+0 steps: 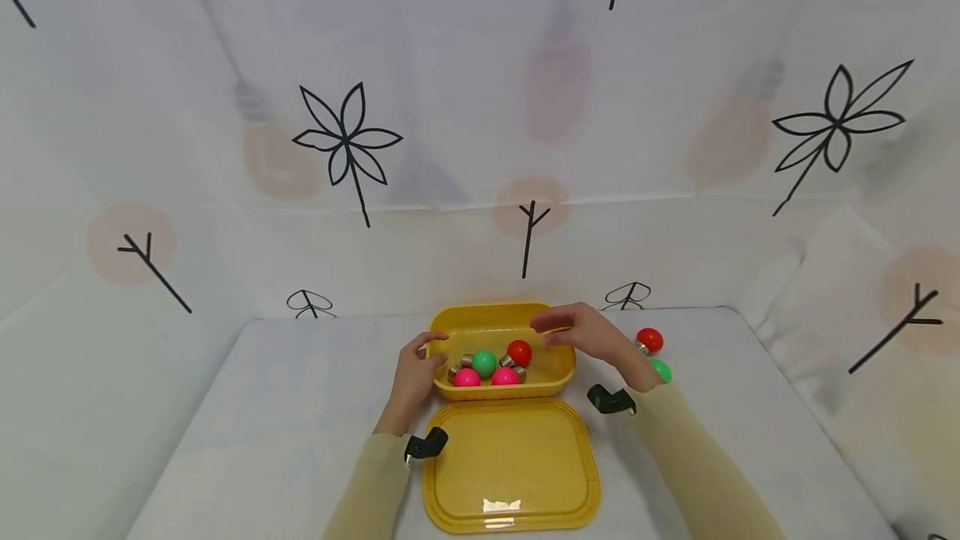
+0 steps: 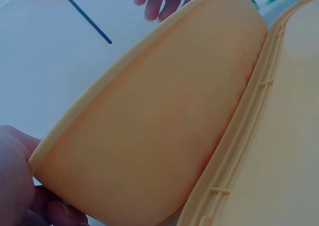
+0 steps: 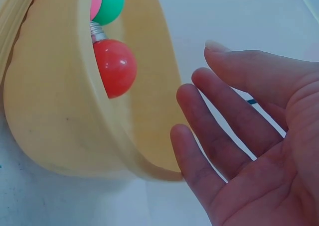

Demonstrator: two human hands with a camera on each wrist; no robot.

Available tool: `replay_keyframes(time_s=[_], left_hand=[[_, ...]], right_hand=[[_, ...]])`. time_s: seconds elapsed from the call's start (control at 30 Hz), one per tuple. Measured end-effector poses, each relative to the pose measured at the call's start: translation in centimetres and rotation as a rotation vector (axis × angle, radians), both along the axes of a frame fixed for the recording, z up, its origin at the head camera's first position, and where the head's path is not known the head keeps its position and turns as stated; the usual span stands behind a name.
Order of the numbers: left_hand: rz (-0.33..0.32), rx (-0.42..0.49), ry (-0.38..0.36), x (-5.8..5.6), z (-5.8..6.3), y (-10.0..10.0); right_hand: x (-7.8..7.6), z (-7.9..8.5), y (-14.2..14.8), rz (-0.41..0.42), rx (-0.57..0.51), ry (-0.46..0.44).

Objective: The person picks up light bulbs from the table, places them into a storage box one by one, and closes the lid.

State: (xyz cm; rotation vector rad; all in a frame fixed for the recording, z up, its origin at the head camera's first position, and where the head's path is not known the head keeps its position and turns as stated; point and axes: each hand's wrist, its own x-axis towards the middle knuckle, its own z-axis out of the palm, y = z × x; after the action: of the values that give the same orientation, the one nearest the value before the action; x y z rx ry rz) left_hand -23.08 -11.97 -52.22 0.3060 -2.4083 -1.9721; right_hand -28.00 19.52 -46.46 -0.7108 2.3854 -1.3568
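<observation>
A yellow plastic bin point(image 1: 487, 392) with several coloured light bulbs inside stands on the table in the head view. Among them are a green bulb point(image 1: 484, 363), a red bulb point(image 3: 117, 68) and two pink bulbs, one a pink bulb point(image 1: 467, 377) near the front wall. My left hand point(image 1: 414, 375) grips the bin's left end, fingers curled at the rim. Over the bin's right end my right hand point(image 1: 588, 333) hovers with fingers extended and holds nothing. The right wrist view shows its fingertips point(image 3: 183, 136) close to the rim; whether they touch it I cannot tell.
Directly in front of the bin lies a yellow lid point(image 1: 513, 465), flat on the white table point(image 1: 285, 432). A red bulb point(image 1: 649, 340) and a green bulb point(image 1: 661, 370) lie to the right, beyond my right wrist. A patterned white cloth point(image 1: 450, 257) hangs behind the table.
</observation>
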Motion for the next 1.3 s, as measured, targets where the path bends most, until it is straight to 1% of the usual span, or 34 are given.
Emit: replay_keyframes(time_s=[0.1,0.3,0.7,0.87,1.1,1.3], left_hand=[[-0.002,-0.001,-0.002,0.0,0.1,0.0],[0.001,-0.008,0.008,0.0,0.0,0.1],[0.011,-0.019,0.001,0.1,0.1,0.1],[0.004,-0.01,0.002,0.1,0.2,0.1],[0.002,-0.007,-0.003,0.1,0.2,0.1],[0.003,-0.007,-0.005,0.1,0.2,0.1]], right_hand=[[0.2,0.2,0.3,-0.01,0.0,0.008],[0.9,0.5,0.7,-0.067,0.008,-0.017],[1.3,-0.1,1.9,-0.085,-0.016,-0.001],[1.5,-0.1,2.5,-0.119,-0.018,-0.006],[1.8,-0.2,3.1,-0.172,-0.031,-0.039],[1.9,-0.3,3.8,-0.186,-0.034,-0.018]])
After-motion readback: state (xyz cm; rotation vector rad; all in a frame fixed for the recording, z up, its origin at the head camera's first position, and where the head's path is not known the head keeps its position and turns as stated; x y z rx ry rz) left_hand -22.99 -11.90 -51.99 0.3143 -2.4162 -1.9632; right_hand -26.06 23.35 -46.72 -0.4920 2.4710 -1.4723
